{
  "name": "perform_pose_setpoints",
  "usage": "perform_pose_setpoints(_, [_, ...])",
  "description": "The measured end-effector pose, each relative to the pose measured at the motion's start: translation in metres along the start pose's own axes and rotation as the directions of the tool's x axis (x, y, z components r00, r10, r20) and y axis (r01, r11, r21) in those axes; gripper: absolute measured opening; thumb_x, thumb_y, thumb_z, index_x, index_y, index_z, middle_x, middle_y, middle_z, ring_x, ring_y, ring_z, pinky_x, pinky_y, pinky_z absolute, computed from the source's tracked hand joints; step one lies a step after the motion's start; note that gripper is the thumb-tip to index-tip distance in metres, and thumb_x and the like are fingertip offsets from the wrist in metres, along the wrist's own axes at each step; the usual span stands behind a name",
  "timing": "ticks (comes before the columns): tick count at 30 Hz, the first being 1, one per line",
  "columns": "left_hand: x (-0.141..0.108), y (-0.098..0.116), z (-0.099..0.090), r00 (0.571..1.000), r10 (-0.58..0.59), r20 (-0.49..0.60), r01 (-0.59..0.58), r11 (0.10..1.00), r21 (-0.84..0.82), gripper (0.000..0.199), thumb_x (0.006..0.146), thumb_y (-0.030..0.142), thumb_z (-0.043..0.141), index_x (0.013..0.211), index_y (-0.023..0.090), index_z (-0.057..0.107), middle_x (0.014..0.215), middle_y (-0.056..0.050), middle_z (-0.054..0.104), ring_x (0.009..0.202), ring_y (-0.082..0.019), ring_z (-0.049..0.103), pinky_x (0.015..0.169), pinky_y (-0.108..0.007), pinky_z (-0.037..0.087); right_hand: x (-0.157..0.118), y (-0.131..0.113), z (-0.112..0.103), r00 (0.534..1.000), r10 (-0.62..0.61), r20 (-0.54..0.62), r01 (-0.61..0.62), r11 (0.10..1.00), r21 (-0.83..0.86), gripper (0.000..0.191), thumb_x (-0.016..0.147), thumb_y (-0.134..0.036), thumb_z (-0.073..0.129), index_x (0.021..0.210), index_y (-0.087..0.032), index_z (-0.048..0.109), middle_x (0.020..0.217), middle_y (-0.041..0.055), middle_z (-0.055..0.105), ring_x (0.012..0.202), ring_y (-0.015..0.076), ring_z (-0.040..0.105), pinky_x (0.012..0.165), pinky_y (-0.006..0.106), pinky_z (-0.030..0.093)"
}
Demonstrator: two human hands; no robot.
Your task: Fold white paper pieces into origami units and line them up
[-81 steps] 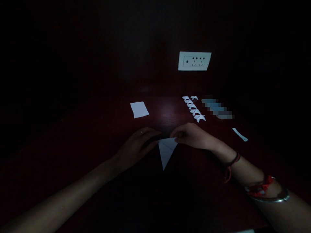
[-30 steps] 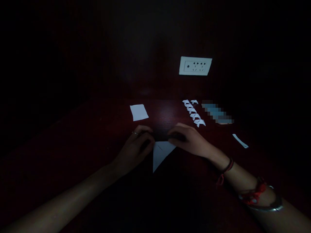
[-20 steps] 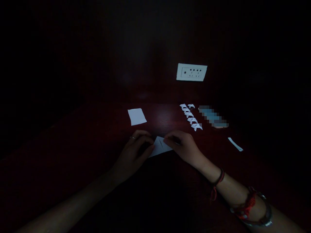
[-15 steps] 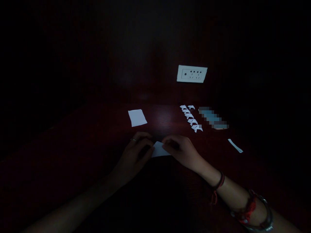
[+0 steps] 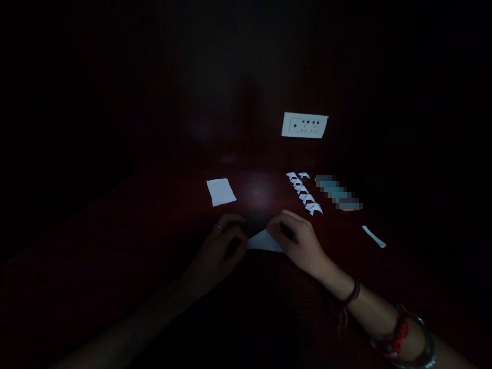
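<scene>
A small white sheet of paper [image 5: 265,241], its outline now a low triangle, lies between my two hands on the dark red table [image 5: 154,215]. My left hand [image 5: 225,243], with a ring on one finger, pinches the paper's left corner between thumb and fingertips. At the upper right edge, the curled fingers and thumb of my right hand [image 5: 295,238] close on the paper and hide part of it. Bracelets circle the right wrist and forearm.
Beyond the left hand lies a stack of white paper [image 5: 221,192]. Several folded paper pieces [image 5: 303,193] form a row at the back right, beside a blurred phone-like object [image 5: 338,193]. White paper strips [image 5: 373,236] lie farther right. A socket plate [image 5: 305,125] is on the wall.
My right hand has shifted right along the paper's upper edge. The paper's visible part now looks wider, with its peak farther right. The whole view has dropped slightly.
</scene>
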State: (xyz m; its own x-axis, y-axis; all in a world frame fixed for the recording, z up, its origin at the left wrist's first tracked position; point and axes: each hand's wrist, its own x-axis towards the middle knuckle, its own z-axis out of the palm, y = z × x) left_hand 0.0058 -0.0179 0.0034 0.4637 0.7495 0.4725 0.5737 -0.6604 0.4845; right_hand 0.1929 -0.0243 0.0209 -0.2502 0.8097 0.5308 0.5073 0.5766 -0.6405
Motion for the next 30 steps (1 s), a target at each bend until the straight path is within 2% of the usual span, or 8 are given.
perform_pose_setpoints(7, [0.001,-0.004,-0.005,0.999,-0.028,0.038,0.026,0.999,0.041,0.009,0.083,0.013,0.037,0.082,0.018,0.045,0.109,-0.002,0.039,0.094,-0.016,0.044,0.080,-0.032,0.039,0.003,0.012,-0.007,0.985,0.148,-0.085,-0.137,0.982,0.128,0.013,0.077,-0.023,0.046,0.070,-0.016,0.054,0.069,0.0008,0.054,0.065,0.0112,0.048,0.060,0.023,0.037])
perform_pose_setpoints(11, [0.001,-0.010,-0.003,0.996,-0.083,-0.023,0.084,0.995,0.053,0.009,0.085,0.014,0.035,0.083,0.018,0.044,0.106,-0.003,0.039,0.093,-0.015,0.045,0.080,-0.031,0.040,0.005,0.025,-0.015,0.923,0.336,-0.189,-0.280,0.921,0.272,0.015,0.073,-0.029,0.050,0.068,-0.015,0.055,0.063,-0.0004,0.053,0.059,0.0107,0.047,0.055,0.022,0.036])
perform_pose_setpoints(15, [-0.001,-0.009,-0.002,0.998,-0.058,-0.040,0.062,0.993,0.103,0.010,0.086,0.018,0.037,0.092,0.018,0.044,0.107,-0.003,0.040,0.096,-0.016,0.043,0.082,-0.032,0.039,0.004,0.037,-0.016,0.888,0.459,0.011,-0.429,0.822,0.375,0.017,0.066,-0.027,0.057,0.076,-0.014,0.056,0.056,-0.0031,0.049,0.051,0.0084,0.044,0.050,0.021,0.035])
perform_pose_setpoints(18, [-0.004,-0.003,0.000,0.996,0.023,0.085,-0.035,0.988,0.147,0.026,0.083,0.025,0.044,0.109,0.021,0.040,0.117,-0.003,0.036,0.104,-0.017,0.040,0.086,-0.033,0.037,0.002,0.039,-0.008,0.902,0.408,0.138,-0.431,0.862,0.268,0.021,0.065,-0.027,0.058,0.082,-0.015,0.057,0.054,-0.0044,0.048,0.049,0.0080,0.043,0.050,0.021,0.036])
perform_pose_setpoints(21, [-0.008,-0.001,0.004,0.975,0.121,0.185,-0.155,0.971,0.182,0.040,0.081,0.031,0.049,0.117,0.022,0.036,0.119,-0.004,0.038,0.106,-0.019,0.038,0.089,-0.035,0.033,-0.001,0.037,-0.002,0.922,0.334,0.196,-0.363,0.921,0.140,0.019,0.068,-0.026,0.057,0.084,-0.016,0.058,0.059,-0.0030,0.052,0.055,0.0090,0.047,0.055,0.022,0.038])
perform_pose_setpoints(24, [-0.009,-0.004,0.007,0.948,0.199,0.249,-0.252,0.946,0.204,0.031,0.081,0.029,0.048,0.111,0.022,0.044,0.111,-0.003,0.048,0.102,-0.019,0.042,0.087,-0.035,0.034,-0.003,0.032,-0.001,0.938,0.261,0.228,-0.284,0.956,0.075,0.021,0.071,-0.024,0.055,0.090,-0.017,0.057,0.067,-0.0010,0.057,0.060,0.0095,0.050,0.059,0.022,0.040])
perform_pose_setpoints(27, [-0.009,-0.009,0.005,0.923,0.258,0.286,-0.320,0.928,0.193,0.023,0.083,0.019,0.044,0.105,0.023,0.050,0.104,-0.002,0.053,0.097,-0.017,0.046,0.083,-0.034,0.036,-0.006,0.024,-0.004,0.954,0.135,0.267,-0.152,0.988,0.041,0.025,0.070,-0.022,0.058,0.094,-0.018,0.057,0.082,0.0016,0.058,0.067,0.0097,0.050,0.060,0.022,0.040])
perform_pose_setpoints(30, [-0.009,-0.011,0.002,0.916,0.306,0.258,-0.356,0.918,0.176,0.025,0.082,0.014,0.042,0.104,0.022,0.051,0.103,-0.003,0.054,0.095,-0.017,0.047,0.081,-0.032,0.037,-0.009,0.017,-0.007,0.931,0.017,0.365,-0.030,0.999,0.031,0.033,0.067,-0.022,0.062,0.099,-0.019,0.056,0.092,0.0028,0.055,0.073,0.0101,0.050,0.064,0.022,0.042])
